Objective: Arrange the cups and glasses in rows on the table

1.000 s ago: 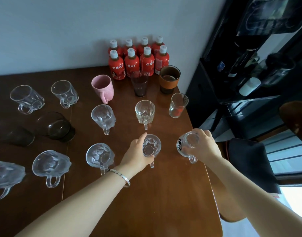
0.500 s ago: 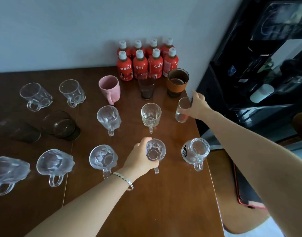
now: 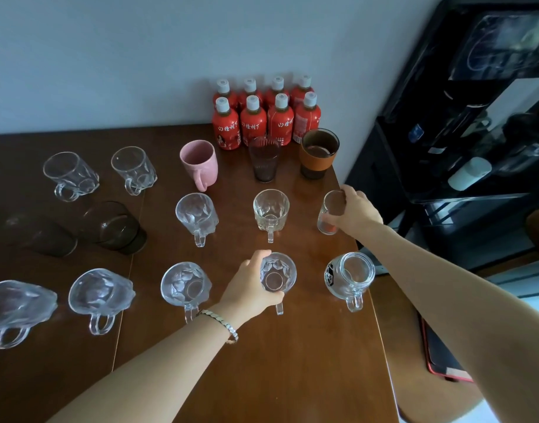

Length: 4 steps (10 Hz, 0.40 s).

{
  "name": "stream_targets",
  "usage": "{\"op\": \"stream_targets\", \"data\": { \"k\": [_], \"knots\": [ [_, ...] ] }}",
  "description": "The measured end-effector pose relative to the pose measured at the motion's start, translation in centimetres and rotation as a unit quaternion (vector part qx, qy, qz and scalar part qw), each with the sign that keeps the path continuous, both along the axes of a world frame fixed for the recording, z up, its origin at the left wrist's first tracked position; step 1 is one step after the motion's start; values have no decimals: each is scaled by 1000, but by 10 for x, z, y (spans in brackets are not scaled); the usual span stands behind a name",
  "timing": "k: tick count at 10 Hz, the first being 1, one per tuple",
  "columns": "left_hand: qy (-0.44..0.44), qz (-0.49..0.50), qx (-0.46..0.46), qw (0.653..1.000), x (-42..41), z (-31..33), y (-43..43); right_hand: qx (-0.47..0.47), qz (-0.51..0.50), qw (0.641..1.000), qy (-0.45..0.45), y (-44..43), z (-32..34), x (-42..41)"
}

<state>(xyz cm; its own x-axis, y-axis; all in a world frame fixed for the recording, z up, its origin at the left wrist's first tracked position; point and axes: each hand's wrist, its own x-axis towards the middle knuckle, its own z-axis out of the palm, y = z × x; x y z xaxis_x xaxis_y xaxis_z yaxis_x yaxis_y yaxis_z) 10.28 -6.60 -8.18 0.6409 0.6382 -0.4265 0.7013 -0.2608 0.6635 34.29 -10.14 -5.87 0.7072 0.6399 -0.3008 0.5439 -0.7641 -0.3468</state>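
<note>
Mug point(image 3: 276, 274) half-hidden by gripping left hand point(image 3: 250, 290); right hand point(image 3: 355, 213) clasps tumbler point(image 3: 331, 212), covering its side.

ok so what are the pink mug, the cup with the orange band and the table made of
Pink mug: probably ceramic, opaque with a matte, faintly speckled look. Banded cup: dark tinted glass, since the rim and base show through; the orange band looks like a soft sleeve, maybe silicone or leather, which I cannot tell. Table: wood or wood veneer, with brown grain and a glossy finish that reflects the mugs.
</note>
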Motion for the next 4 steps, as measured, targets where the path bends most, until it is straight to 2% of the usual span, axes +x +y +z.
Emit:
{"op": "stream_targets", "data": {
  "k": [1, 2, 4],
  "knots": [
    [6, 4, -14, 1000, 0, 4, -1, -18, 23, 1000, -10, -2, 13, -5],
    [18, 0, -35, 999, -3, 10, -5, -31, 96, 993, -69, -2, 31, -15],
    [69, -41, 51, 995, -27, 70, 25, -75, 255, 964, -24, 11, 86, -62]
  ]
}}
